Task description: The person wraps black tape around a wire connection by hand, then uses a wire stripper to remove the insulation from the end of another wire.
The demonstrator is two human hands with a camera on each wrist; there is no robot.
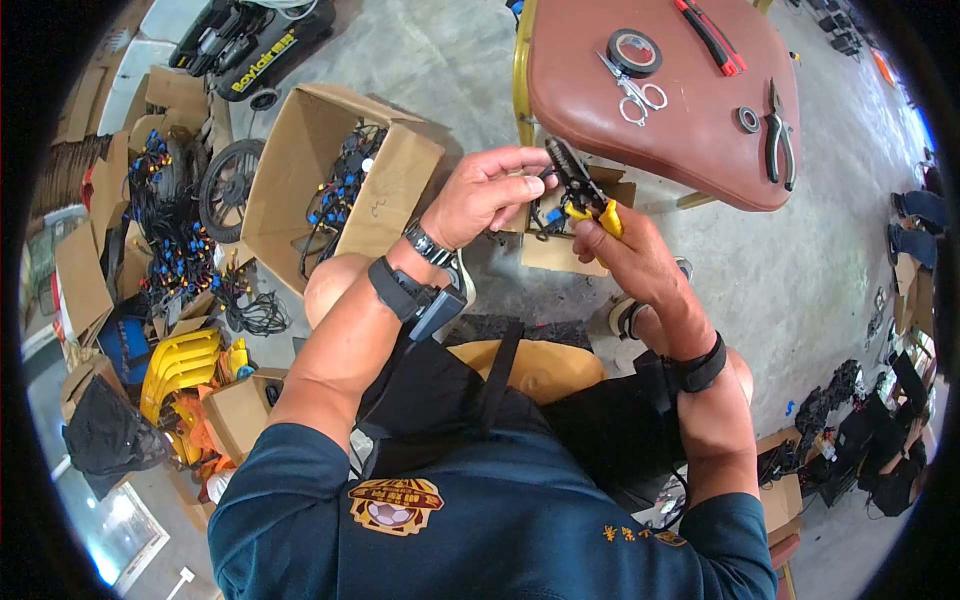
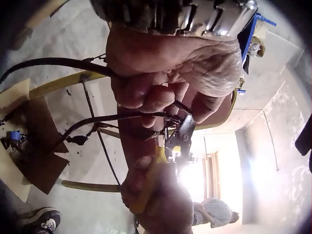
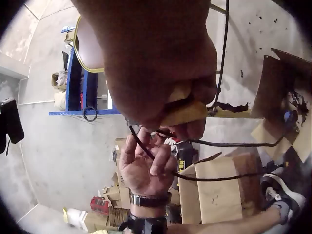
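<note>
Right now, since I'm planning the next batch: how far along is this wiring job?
Done: cannot tell; cables with blue connectors lie in the cardboard box. In hand: the left hand pinches a black wire at the head of the yellow-handled stripper, which the right hand grips. Left: the tape roll and scissors lie untouched on the stool; taping likely remains.

The left hand (image 2: 170, 73) fills the top of the view, with a metal watch (image 2: 195, 14) on its wrist. Its fingers are curled around a black wire (image 2: 112, 117) that runs off to the left. The wire's end meets the black head of the pliers (image 2: 183, 131). Below, the blurred right hand (image 2: 158, 204) grips the yellow handles. Behind them stands a chair (image 2: 58, 84) with a yellow frame. A cardboard box (image 2: 39, 146) lies on the floor at the left, and a shoe (image 2: 41, 220) is in the bottom corner.
</note>
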